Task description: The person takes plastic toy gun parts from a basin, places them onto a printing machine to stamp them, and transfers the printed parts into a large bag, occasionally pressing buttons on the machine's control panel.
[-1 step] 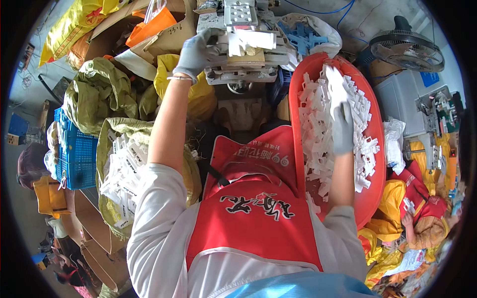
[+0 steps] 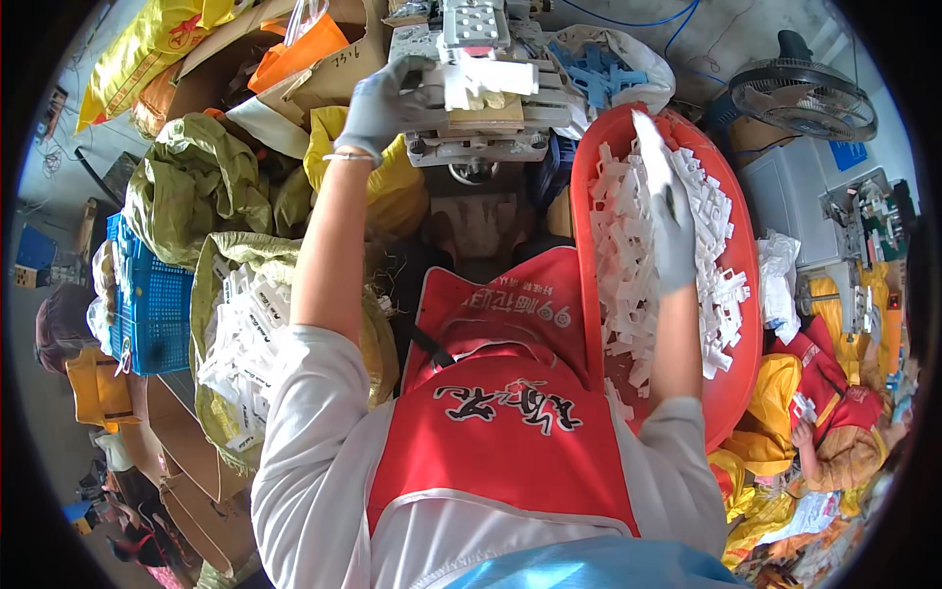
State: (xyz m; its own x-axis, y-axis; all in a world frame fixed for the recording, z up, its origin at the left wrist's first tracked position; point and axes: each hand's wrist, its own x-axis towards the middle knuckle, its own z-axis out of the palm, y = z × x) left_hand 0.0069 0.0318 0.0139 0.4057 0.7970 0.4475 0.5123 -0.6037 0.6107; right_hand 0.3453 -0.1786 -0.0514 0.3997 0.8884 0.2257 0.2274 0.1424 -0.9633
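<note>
My left hand (image 2: 388,108), in a grey glove, is closed on the left end of a white pistol-shaped plastic piece (image 2: 491,79). That piece lies level in front of the metal press (image 2: 476,29), over a small wooden block (image 2: 486,119). My gloved right hand (image 2: 673,240) is over the red tub (image 2: 738,393), which is heaped with similar white plastic pieces (image 2: 628,255). From its fingers a long white piece (image 2: 650,147) points away from me, its outline washed out by bright light.
Left of me stand an open sack of white pieces (image 2: 245,344) and a blue crate (image 2: 157,304). Beyond the tub are a bag of blue pieces (image 2: 599,74) and a black fan (image 2: 805,98). A co-worker's hand (image 2: 805,432) shows at the right.
My left hand and its white piece have shifted slightly left. My right hand has moved a little farther away and turned, along with the bright white piece.
</note>
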